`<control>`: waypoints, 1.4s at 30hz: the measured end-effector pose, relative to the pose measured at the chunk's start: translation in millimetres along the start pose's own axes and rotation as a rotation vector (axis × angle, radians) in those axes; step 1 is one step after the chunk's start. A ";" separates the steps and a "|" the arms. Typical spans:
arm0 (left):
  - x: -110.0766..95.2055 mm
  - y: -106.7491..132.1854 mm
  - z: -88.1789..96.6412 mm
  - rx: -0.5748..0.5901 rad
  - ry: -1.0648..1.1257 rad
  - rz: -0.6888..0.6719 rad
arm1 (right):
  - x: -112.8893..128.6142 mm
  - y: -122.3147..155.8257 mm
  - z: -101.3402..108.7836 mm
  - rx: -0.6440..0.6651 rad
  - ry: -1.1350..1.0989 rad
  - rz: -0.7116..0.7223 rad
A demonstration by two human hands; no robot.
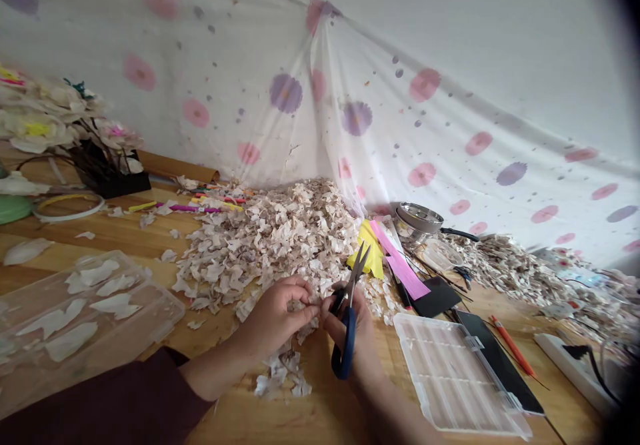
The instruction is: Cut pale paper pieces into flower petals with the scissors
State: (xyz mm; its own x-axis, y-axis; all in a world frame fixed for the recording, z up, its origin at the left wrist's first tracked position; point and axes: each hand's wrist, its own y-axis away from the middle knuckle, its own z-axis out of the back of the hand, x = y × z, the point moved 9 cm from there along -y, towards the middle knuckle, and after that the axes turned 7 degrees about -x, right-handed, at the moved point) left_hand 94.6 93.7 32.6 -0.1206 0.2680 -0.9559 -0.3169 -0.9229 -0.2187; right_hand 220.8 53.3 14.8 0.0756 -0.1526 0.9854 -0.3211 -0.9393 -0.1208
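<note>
My right hand (367, 346) is wrapped around a pair of scissors with dark blue handles (349, 333). Its blades point up and away, slightly parted. Close to its left, my left hand (275, 311) pinches thumb and forefinger together; anything between the fingertips is too small to make out. The fingertips of both hands almost meet. Behind them rises a large heap of pale, dried petal-like pieces (280, 231). A few similar scraps (284, 370) lie on the wooden table (280, 418) below my hands.
On the left, a clear plastic lid (165, 305) bears several pale petals; artificial flowers (37, 128) stand behind. To the right are a compartment box (450, 371), pink crepe paper (400, 261), yellow paper (369, 251), an orange pen (513, 345), a metal pot (419, 221) and a power strip (575, 371).
</note>
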 end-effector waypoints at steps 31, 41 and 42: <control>5.4 1.2 -1.8 -0.037 -0.052 -0.078 | 5.9 3.4 1.5 0.006 0.048 0.158; 0.0 0.8 -6.6 0.089 -0.035 -0.027 | 9.4 4.6 -3.2 0.030 -0.023 0.095; 0.1 1.5 -7.8 0.104 -0.039 -0.019 | 8.8 4.4 -3.7 0.031 -0.027 0.084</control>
State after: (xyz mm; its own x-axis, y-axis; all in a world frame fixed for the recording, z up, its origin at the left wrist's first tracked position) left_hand 101.5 90.1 30.6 -0.1495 0.2971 -0.9431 -0.4149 -0.8846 -0.2129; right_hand 216.6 49.0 23.5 0.0756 -0.2390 0.9681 -0.2981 -0.9319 -0.2068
